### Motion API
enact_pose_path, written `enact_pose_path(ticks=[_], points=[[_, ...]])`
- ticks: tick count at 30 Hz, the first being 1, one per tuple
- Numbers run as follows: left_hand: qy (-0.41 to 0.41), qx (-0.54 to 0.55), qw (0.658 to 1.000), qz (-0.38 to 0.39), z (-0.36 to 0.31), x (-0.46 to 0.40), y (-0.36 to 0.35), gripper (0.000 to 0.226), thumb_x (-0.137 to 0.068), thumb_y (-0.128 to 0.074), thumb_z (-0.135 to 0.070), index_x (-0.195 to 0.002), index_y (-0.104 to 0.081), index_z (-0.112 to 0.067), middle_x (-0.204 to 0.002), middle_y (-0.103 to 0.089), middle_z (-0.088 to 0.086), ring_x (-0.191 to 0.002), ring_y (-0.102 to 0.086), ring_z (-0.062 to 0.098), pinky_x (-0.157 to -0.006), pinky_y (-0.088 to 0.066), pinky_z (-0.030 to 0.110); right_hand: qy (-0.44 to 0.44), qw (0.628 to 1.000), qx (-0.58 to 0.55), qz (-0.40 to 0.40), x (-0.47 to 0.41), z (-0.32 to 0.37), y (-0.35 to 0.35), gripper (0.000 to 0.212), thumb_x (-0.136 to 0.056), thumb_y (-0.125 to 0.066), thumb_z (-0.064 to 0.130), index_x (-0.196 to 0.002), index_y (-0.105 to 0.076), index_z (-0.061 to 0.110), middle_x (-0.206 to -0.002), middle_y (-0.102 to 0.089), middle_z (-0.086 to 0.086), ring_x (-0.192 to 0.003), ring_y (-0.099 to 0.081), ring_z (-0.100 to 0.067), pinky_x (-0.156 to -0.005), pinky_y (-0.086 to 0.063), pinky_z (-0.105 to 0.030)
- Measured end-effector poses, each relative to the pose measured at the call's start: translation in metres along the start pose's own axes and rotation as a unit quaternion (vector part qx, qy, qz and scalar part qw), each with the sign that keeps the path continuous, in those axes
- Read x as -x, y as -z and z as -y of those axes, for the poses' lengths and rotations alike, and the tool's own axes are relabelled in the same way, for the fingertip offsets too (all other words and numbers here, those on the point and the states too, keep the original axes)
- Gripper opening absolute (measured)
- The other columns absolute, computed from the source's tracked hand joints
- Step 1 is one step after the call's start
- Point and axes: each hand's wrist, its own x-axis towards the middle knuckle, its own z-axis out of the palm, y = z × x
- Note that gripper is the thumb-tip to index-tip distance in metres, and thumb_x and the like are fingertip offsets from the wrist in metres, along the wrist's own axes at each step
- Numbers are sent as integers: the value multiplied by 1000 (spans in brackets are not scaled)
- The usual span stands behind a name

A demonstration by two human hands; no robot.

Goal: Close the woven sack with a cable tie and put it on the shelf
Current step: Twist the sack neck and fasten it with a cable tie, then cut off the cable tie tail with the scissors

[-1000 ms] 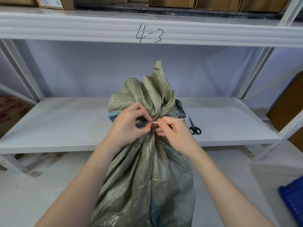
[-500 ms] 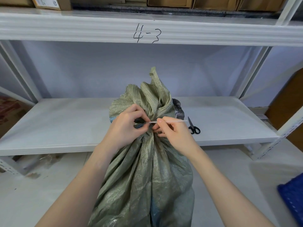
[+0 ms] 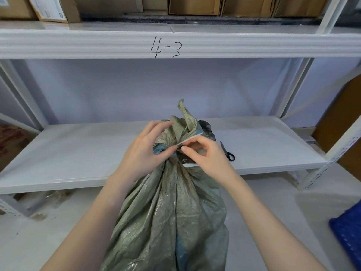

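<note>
Olive-green woven sack (image 3: 166,222): upright on the pale floor (image 3: 48,231), between the two forearms, its mouth gathered into a tight neck at hand level, with a loose tuft of fabric standing above the fingers.

Cable tie (image 3: 190,139): pale, thin strip; free tail slants up and to the right from the neck of the sack, passing above the right hand. Whether the loop is fully cinched around the neck cannot be told; the hands hide it.

Left hand (image 3: 142,151): wrapped around the left side of the gathered neck, thumb and lower fingers curled on the fabric, upper fingers reaching onto the tuft.

Right hand (image 3: 207,155): at the right side of the neck, thumb and forefinger pinching the cable tie close to where it leaves the fabric; remaining fingers loosely curled.

Shelf (image 3: 78,153): white board of a metal rack, directly beyond both hands, at about their height; the sack stands in front of its front edge, not on it.

Scissors (image 3: 227,152): black-handled, lying on the shelf just right of the right hand.

Upper shelf beam (image 3: 254,44): above the hands, hand-marked "4-3"; cardboard boxes (image 3: 193,5) stand on it.

Blue basket (image 3: 347,235): far right of the right forearm, on the floor, partly cut off.
</note>
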Motion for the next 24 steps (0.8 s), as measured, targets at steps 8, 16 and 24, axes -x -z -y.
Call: enact_pose_path(ticks=[8, 16, 24], points=[[-90, 12, 996, -2, -47, -10, -16, 48, -92, -41, -40, -139, -44, -27, -144, -40, -7, -129, -41, 9, -105, -34, 25, 31, 996, 79, -34, 10, 6, 57, 21, -91, -56, 17, -110, -63, 23, -109, -63, 4, -90, -59, 5, -82, -49, -19], [-126, 49, 991, 6, -111, -36, -64, 49, -97, -29, -35, -135, -50, -11, -139, -50, -1, -127, -40, 6, -104, -28, 11, 33, 986, 142, -79, 25, 1, 126, 28, -98, -42, 21, -112, -66, 16, -112, -62, 5, -108, -55, -5, -90, -39, -10], [-5, 49, 989, 140, -102, -54, -140, 44, -99, -34, -29, -143, -34, -28, -154, -23, -4, -139, -28, 13, -108, -32, 30, -28, 980, 173, -95, 29, -55, 161, 29, -96, -47, 26, -122, -59, 19, -115, -54, 12, -114, -51, -8, -93, -35, -18]])
